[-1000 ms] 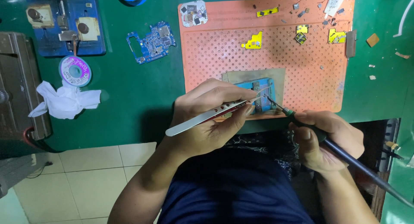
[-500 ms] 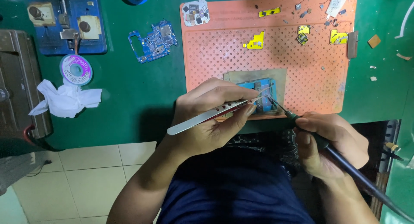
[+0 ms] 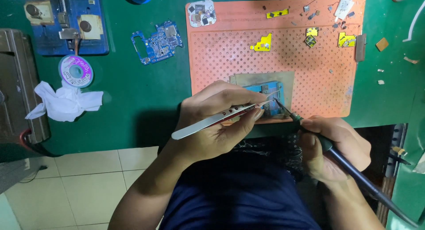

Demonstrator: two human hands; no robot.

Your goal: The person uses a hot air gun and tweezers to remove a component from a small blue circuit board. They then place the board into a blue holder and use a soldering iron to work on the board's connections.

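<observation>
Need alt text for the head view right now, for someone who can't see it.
The left hand holds silver metal tweezers and the right hand a dark soldering iron, both tips meeting at a small blue circuit board on an orange perforated mat, on a green bench.

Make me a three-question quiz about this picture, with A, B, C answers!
1. Where is the loose blue circuit board? A left of the orange mat B on the mat C on the floor
2. What colour is the crumpled tissue? A white B red C black
3. What does the left hand hold? A nothing B silver tweezers C a cup

Answers: 1 A, it lies on the green table beside the mat. 2 A, it is plainly white. 3 B, the fingers pinch the tweezers, tips at the small blue board.
</observation>
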